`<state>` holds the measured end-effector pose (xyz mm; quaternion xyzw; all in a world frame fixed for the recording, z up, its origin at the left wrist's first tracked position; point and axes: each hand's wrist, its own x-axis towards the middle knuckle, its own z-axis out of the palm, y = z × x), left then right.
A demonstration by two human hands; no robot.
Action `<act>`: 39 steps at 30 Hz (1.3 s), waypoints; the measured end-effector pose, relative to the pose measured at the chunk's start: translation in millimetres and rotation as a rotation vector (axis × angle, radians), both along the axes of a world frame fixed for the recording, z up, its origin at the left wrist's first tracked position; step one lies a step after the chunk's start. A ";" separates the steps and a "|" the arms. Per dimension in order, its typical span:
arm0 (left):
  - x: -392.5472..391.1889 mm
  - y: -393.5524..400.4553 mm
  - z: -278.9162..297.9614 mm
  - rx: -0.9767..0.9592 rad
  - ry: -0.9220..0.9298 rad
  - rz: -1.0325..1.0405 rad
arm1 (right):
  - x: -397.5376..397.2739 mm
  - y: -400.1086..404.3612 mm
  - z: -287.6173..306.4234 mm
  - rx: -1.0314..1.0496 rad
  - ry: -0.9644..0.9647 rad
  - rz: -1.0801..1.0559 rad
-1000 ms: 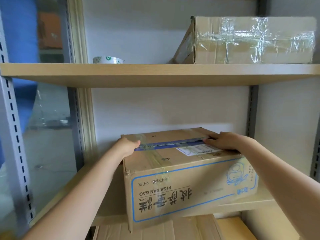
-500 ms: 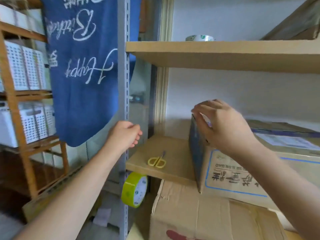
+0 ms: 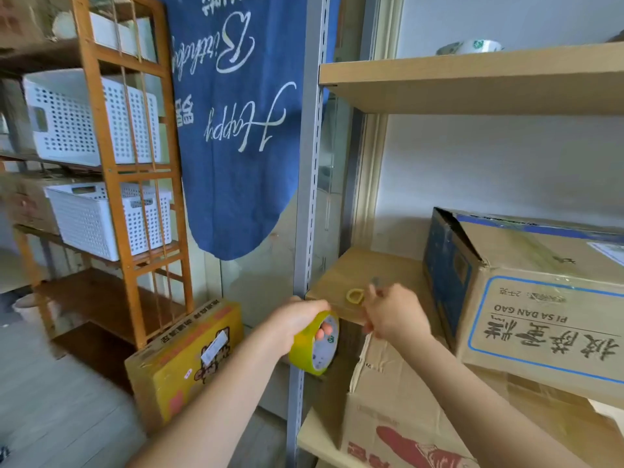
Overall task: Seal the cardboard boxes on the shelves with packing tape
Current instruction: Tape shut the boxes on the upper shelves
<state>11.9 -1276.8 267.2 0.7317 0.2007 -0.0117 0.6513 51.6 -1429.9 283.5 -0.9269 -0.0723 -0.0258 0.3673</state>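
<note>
My left hand grips a yellow roll of packing tape beside the grey shelf upright, fingers hooked through its core. My right hand closes on the yellow-handled scissors lying on the middle shelf. A cardboard box with blue print stands on that shelf to the right, its near top flap lifted at the corner. Another cardboard box sits on the shelf below it.
A second tape roll lies on the upper shelf. A grey slotted upright borders the shelves. Left of it hang a blue cloth, a wooden rack with white baskets and a yellow box on the floor.
My view swung left and down from the box top. My left hand dropped from the box and took the yellow tape roll; my right hand left the box for the scissors.
</note>
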 end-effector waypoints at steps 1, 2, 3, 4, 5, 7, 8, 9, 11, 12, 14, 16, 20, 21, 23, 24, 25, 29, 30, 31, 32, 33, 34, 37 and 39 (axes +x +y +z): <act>-1.3 0.2 7.4 0.042 0.003 -0.003 | -2.0 8.4 -2.3 0.095 0.227 0.010; -1.6 -0.6 13.5 0.079 0.003 -0.009 | -2.9 18.0 -6.9 0.162 0.421 0.030; -3.7 -2.3 19.5 0.115 0.002 -0.020 | -5.6 26.8 -10.1 0.231 0.548 0.044; -6.7 -3.5 24.7 0.146 -0.007 -0.031 | -8.4 35.8 -12.9 0.326 0.619 0.057; -10.5 -4.4 29.8 0.165 -0.016 -0.037 | -9.3 44.1 -15.7 0.480 0.660 0.084; -17.2 -3.0 38.5 0.184 -0.045 -0.032 | -14.4 55.9 -13.7 0.864 0.704 0.161; -22.0 -1.6 42.6 0.187 -0.069 -0.030 | -18.9 58.1 -10.0 0.993 0.688 0.177; -27.5 0.3 46.2 0.190 -0.099 -0.033 | -19.4 58.9 -7.7 1.050 0.643 0.184; -40.4 0.8 53.5 0.199 -0.181 -0.071 | -20.1 54.6 0.0 0.970 0.448 0.170; -47.2 -1.0 56.7 0.219 -0.227 -0.097 | -20.3 49.9 4.7 0.878 0.345 0.160; -56.0 -7.2 66.7 0.256 -0.315 -0.159 | -27.1 31.3 25.5 0.710 0.177 0.183; -58.8 -16.2 81.3 0.138 -0.374 -0.249 | -37.3 7.2 54.4 0.635 0.025 0.204; -49.7 -38.7 129.8 -0.106 -0.557 -0.485 | -34.1 -52.7 116.3 0.501 -0.347 0.177; -45.7 -48.0 144.2 -0.048 -0.602 -0.514 | -27.8 -68.0 129.3 0.479 -0.393 0.156; -29.4 -76.4 173.5 0.093 -0.665 -0.544 | -12.4 -102.8 153.9 0.487 -0.407 0.104; -18.4 -95.6 188.0 0.165 -0.687 -0.555 | -4.5 -124.0 164.6 0.503 -0.391 0.065; -5.6 -117.3 201.3 0.238 -0.705 -0.572 | 3.1 -148.1 172.8 0.527 -0.356 0.024; 49.3 -215.9 238.0 0.493 -0.706 -0.737 | 34.0 -252.6 179.6 0.565 -0.232 -0.099; 61.5 -239.4 241.7 0.518 -0.676 -0.787 | 43.1 -277.0 177.2 0.547 -0.218 -0.134; 73.9 -259.7 243.0 0.540 -0.645 -0.831 | 53.4 -302.5 174.6 0.543 -0.206 -0.170; 86.7 -277.1 242.0 0.573 -0.628 -0.865 | 63.2 -327.8 174.2 0.564 -0.206 -0.214; 99.3 -291.8 239.9 0.621 -0.628 -0.877 | 71.6 -354.8 174.6 0.589 -0.210 -0.276; 111.5 -303.6 237.0 0.681 -0.640 -0.864 | 76.4 -381.2 175.2 0.608 -0.209 -0.349; 142.0 -329.3 231.0 0.757 -0.669 -0.801 | 83.6 -444.9 166.2 0.519 -0.171 -0.500; 154.4 -340.1 226.7 0.670 -0.627 -0.882 | 94.9 -465.5 154.6 0.482 -0.106 -0.533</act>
